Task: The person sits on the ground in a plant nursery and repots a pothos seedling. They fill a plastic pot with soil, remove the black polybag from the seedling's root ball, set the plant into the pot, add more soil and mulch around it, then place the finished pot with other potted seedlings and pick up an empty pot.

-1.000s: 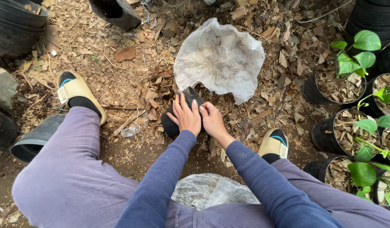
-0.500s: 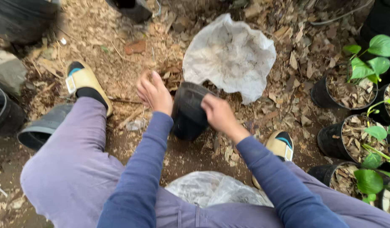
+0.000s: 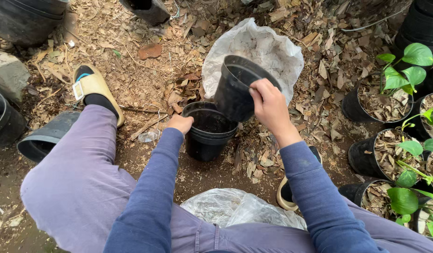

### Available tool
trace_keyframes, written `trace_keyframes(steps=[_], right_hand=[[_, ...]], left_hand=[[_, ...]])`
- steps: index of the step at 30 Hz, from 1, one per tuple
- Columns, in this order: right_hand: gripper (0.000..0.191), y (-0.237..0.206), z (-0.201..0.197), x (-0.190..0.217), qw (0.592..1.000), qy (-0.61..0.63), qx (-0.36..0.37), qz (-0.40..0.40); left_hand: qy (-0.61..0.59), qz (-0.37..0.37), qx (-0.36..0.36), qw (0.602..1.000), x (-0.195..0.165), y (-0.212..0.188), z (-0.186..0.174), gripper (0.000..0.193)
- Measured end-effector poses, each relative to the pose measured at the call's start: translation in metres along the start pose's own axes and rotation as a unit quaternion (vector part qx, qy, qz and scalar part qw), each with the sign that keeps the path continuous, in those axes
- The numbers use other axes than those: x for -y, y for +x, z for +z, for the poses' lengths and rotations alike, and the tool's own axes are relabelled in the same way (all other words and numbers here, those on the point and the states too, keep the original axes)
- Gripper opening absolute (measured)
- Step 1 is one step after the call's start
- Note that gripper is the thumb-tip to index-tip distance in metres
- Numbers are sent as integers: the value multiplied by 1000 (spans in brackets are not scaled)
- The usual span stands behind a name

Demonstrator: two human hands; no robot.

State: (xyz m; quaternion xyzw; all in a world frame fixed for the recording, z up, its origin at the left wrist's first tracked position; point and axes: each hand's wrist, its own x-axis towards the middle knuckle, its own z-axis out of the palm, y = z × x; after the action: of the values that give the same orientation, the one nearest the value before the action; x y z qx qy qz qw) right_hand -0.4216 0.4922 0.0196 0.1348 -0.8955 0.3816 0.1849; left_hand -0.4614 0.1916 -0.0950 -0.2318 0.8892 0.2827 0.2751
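A white sack lies open on the leaf-strewn ground, with potted green plants to the right. Just before the sack stands a stack of black pots; the left hand grips its near rim, fingers closed on it. The right hand holds a single black pot tilted above the stack, fingers clamped on its rim.

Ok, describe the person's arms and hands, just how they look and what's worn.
Both arms are covered by long, dark blue sleeves of soft knit fabric, plain with no markings, ending at the wrists. The left hand and right hand are bare: no gloves, and no rings or watch that I can see.
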Motion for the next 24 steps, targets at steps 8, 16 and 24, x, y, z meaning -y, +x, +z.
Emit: trace_keyframes(steps=[8, 16, 24], right_hand=[[15, -51, 20, -35, 980, -148, -90, -94], [22, -90, 24, -56, 964, -217, 23, -148], [44, -96, 15, -49, 973, -173, 119, -95]], left_hand=[[121, 67, 1, 990, 8, -2, -5, 44], [104, 90, -61, 989, -15, -6, -110, 34], [-387, 76, -160, 905, -40, -62, -264, 16]])
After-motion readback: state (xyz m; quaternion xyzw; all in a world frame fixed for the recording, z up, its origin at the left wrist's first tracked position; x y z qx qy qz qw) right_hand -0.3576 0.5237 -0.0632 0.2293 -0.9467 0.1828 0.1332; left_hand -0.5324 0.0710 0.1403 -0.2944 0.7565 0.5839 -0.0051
